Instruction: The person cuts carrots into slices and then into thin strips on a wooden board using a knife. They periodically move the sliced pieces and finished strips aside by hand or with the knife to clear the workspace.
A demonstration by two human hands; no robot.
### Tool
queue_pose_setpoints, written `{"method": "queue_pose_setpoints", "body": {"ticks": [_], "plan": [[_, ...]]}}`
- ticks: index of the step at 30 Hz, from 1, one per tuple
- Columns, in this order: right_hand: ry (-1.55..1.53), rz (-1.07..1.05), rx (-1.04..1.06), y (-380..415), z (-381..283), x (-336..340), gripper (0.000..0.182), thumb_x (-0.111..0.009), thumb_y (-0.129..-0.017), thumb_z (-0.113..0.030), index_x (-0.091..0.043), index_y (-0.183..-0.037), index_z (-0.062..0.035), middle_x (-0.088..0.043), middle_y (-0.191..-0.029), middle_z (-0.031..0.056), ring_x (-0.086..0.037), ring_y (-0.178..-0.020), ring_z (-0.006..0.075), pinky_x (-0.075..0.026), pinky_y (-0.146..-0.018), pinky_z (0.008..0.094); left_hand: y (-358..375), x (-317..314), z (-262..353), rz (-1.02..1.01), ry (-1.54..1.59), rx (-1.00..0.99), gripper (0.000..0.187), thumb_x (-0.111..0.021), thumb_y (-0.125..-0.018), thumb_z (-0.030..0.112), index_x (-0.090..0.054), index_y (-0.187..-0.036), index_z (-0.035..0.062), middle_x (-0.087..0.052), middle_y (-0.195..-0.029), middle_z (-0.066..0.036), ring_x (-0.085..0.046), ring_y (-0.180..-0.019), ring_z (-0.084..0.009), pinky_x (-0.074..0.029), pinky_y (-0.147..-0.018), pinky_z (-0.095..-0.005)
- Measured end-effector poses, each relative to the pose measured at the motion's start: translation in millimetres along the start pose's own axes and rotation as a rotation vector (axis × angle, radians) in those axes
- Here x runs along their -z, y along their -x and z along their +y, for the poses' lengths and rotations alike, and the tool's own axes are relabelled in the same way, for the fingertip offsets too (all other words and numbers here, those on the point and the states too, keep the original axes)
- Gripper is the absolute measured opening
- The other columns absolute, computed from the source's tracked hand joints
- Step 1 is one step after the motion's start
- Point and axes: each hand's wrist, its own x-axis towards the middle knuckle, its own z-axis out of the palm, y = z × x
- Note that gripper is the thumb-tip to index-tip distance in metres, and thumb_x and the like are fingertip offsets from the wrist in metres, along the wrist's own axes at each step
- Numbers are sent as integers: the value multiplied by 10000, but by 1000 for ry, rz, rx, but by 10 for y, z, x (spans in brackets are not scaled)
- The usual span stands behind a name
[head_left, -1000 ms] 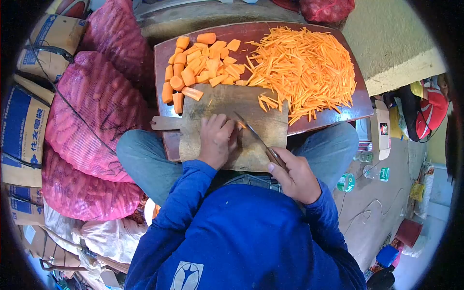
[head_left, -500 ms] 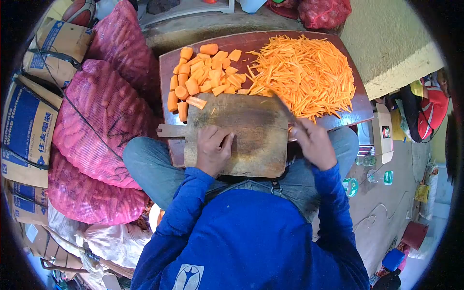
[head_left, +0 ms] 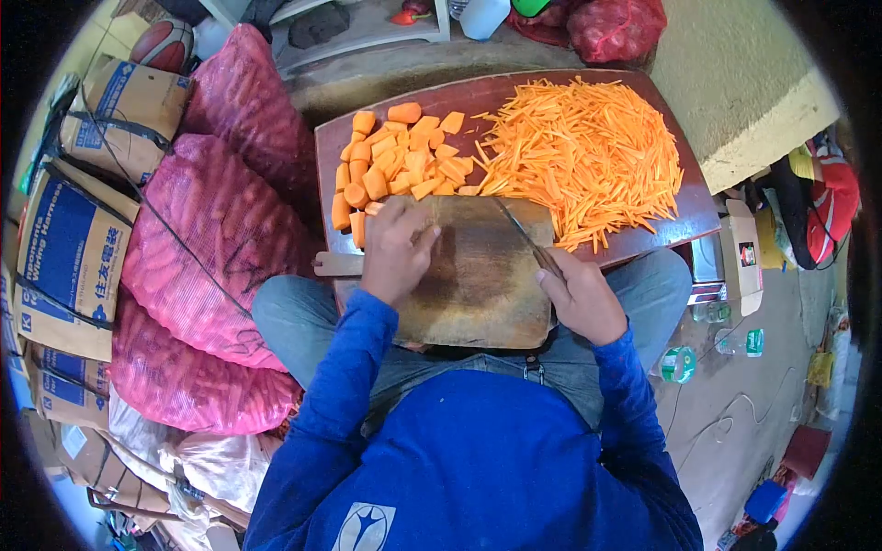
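Note:
A worn wooden chopping board (head_left: 478, 303) rests across the lap against a small table. My right hand (head_left: 586, 298) grips a knife (head_left: 524, 230) by its handle, its blade slanting up-left over the board's right side. My left hand (head_left: 395, 257) is over the upper left of the board, fingers bent and thumb apart from them. At its fingertips a flat carrot piece (head_left: 374, 208) shows in part; whether they touch it is hidden. Beyond lie cut carrot chunks (head_left: 404, 156), and to their right a big heap of carrot strips (head_left: 588, 161).
Pink mesh sacks of carrots (head_left: 207, 239) and cardboard boxes (head_left: 73, 248) stand on the left. The reddish table (head_left: 694, 207) holds the carrots. A concrete ledge (head_left: 735, 92) is at upper right. Plastic bottles (head_left: 678, 365) and a cable (head_left: 735, 404) lie on the floor.
My left hand has moved up the board to the carrot piece at its edge. My right hand has drawn the knife slightly left and down over the board. The view has shifted a little.

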Motion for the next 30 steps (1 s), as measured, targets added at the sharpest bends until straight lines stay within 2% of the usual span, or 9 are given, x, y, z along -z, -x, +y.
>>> {"method": "queue_pose_setpoints", "body": {"ticks": [4, 6, 8, 11, 17, 21, 23, 26, 30], "plan": [[-1, 6, -5, 13, 11, -3, 240, -671, -1021, -179, -640, -1137, 29, -655, -823, 340, -680, -820, 538, -524, -711, 561, -442, -128, -146, 44, -159, -136, 209, -799, -843, 138, -768, -1044, 89, -682, -1017, -104, -633, -1070, -347, -439, -904, -487], [-9, 12, -4, 8, 21, -4, 243, -673, -1021, -185, -637, -1130, 30, -653, -819, 339, -677, -817, 539, -523, -711, 560, -688, -221, -189, -63, -342, -270, 216, -774, -848, 143, -760, -1060, 109, -686, -1038, -101, -620, -1117, -332, -425, -915, -497], [-15, 21, -7, 17, 44, -2, 246, -674, -1022, -190, -634, -1124, 30, -652, -815, 337, -675, -814, 540, -521, -711, 560, -886, -382, -266, -141, -392, -265, 253, -772, -832, 157, -759, -1083, 124, -704, -1077, -92, -609, -1163, -319, -409, -924, -535], [-48, 73, 3, 28, 76, -16, 252, -678, -1023, -202, -628, -1102, 33, -647, -804, 333, -668, -805, 542, -515, -709, 561, -1083, -573, -322, -409, -635, -243, 326, -783, -796, 156, -778, -1122, 134, -723, -1181, -78, -605, -1193, -327, -411, -951, -602], [-65, 53, -68, 58, 107, -13, 253, -677, -1027, -214, -624, -1063, 31, -647, -804, 320, -673, -797, 525, -514, -698, 552, -1201, -690, -387, -516, -675, -232, 312, -766, -799, 147, -784, -1110, 153, -701, -1236, -88, -589, -1231, -335, -413, -969, -603], [-107, 71, -20, 41, 136, -7, 250, -674, -1029, -212, -612, -1036, 30, -640, -791, 319, -665, -783, 528, -507, -681, 552, -1211, -667, -443, -469, -603, -222, 328, -774, -786, 133, -787, -1113, 161, -689, -1273, -73, -589, -1248, -329, -408, -985, -605], [-138, 75, -15, 42, 130, -6, 250, -673, -1029, -211, -607, -1026, 30, -637, -786, 319, -661, -777, 531, -504, -676, 554, -1225, -693, -471, -483, -573, -232, 471, -780, -770, 102, -766, -1234, 183, -669, -1378, -68, -572, -1316, -332, -396, -1008, -577], [-115, 60, -43, 46, 122, -2, 248, -672, -1030, -212, -611, -1033, 28, -637, -789, 319, -659, -779, 532, -504, -681, 553, -1252, -710, -461, -502, -456, -194, 480, -778, -754, 86, -750, -1223, 182, -659, -1432, -75, -568, -1360, -334, -390, -1015, -578], [-69, 80, -25, 63, 90, -19, 245, -672, -1030, -214, -615, -1047, 23, -640, -795, 321, -661, -786, 534, -505, -689, 554, -1359, -758, -476, -574, -486, -187, 490, -769, -739, 61, -753, -1214, 179, -685, -1415, -89, -576, -1363, -339, -383, -1026, -588]]}}
